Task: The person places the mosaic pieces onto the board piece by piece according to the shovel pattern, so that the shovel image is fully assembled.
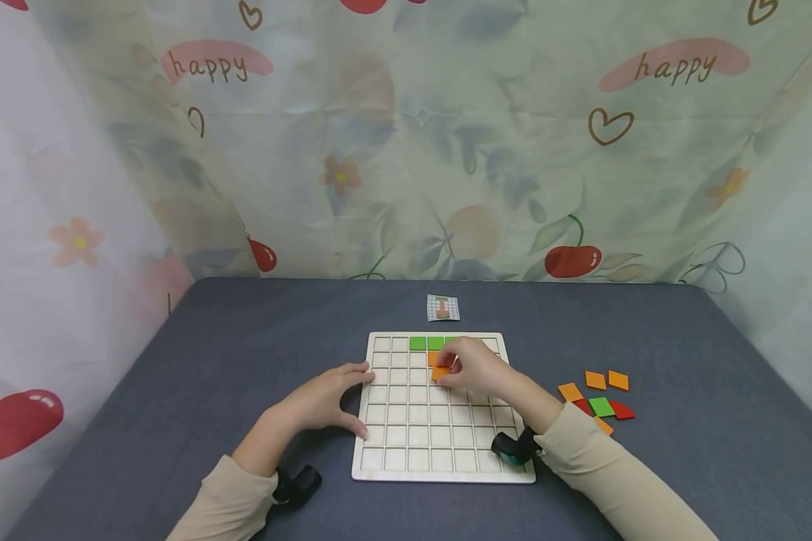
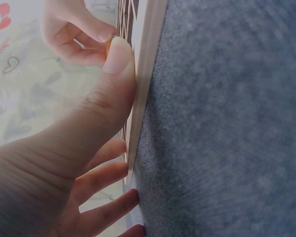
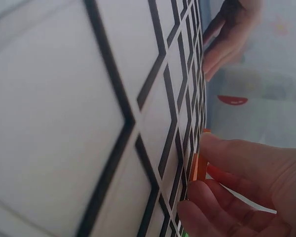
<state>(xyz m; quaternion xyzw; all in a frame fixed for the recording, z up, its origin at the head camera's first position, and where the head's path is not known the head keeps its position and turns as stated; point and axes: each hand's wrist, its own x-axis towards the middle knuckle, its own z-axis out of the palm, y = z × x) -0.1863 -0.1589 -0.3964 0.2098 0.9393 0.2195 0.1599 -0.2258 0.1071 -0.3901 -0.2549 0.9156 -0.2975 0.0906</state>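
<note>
A white grid board [image 1: 395, 436] lies on the dark table. Green square tiles [image 1: 417, 343] sit in its top row, with an orange tile [image 1: 433, 358] in the cell below them. My right hand [image 1: 477, 368] pinches another orange tile [image 1: 440, 373] between thumb and fingers, close over the cell under that one; the right wrist view shows this pinched tile [image 3: 201, 167] near the grid. At the board's left edge rests my left hand [image 1: 325, 398], fingers spread and thumb touching the rim, as the thumb [image 2: 119, 59] shows in the left wrist view.
Right of the board, loose orange tiles [image 1: 619, 380], a green tile [image 1: 601, 406] and red pieces [image 1: 623, 410] lie on the table [image 1: 277, 323]. A small pattern card [image 1: 443, 307] lies behind the board. A printed curtain [image 1: 419, 150] hangs behind the table.
</note>
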